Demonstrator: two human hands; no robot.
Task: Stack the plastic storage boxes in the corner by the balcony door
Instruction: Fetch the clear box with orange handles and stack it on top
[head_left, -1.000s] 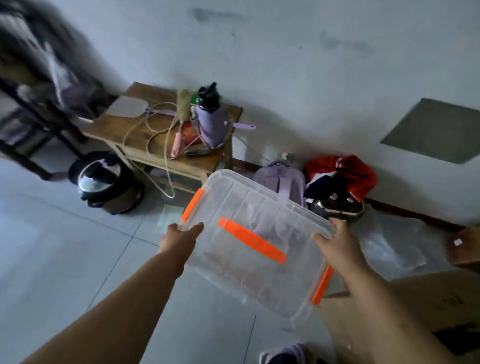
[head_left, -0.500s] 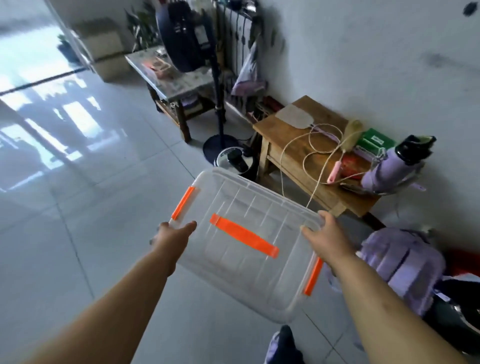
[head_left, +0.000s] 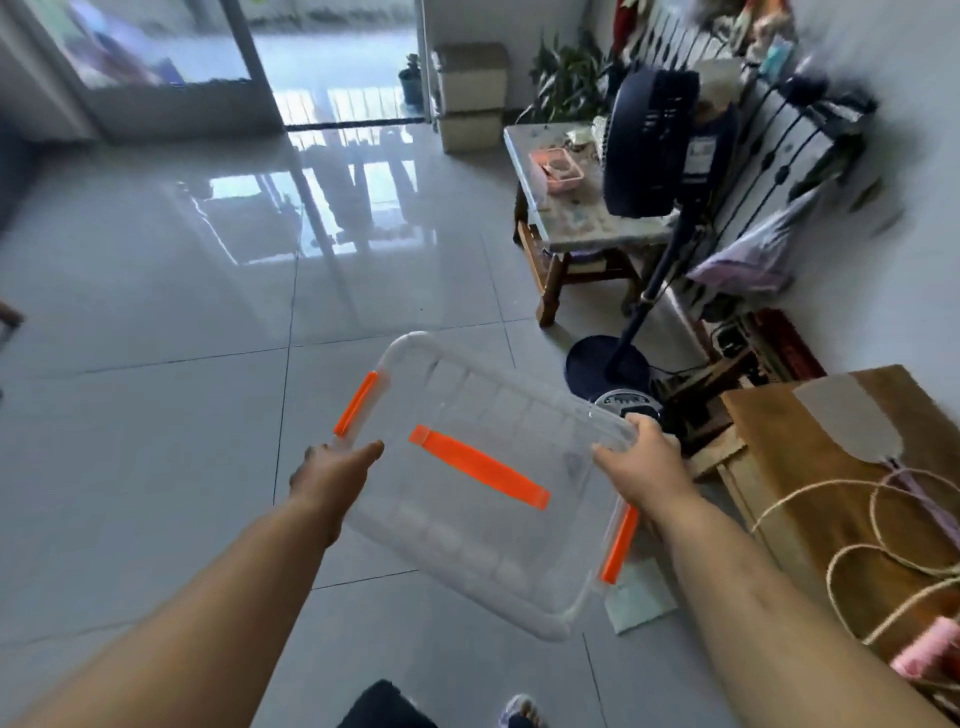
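At the centre of the frame, the storage box (head_left: 467, 545) is seen to be of clear, smooth plastic, with glossy orange fittings (head_left: 478, 473) (plastic too). The floor tiles (head_left: 182, 270) at the left are polished to a mirror gloss. Matt, grained wood is shown by the table (head_left: 810, 499) at lower right, where a rough cord (head_left: 830, 574) is laid.

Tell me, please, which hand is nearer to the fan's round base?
Right. The right hand grips the box close below the fan base; the left hand holds the opposite side, farther off.
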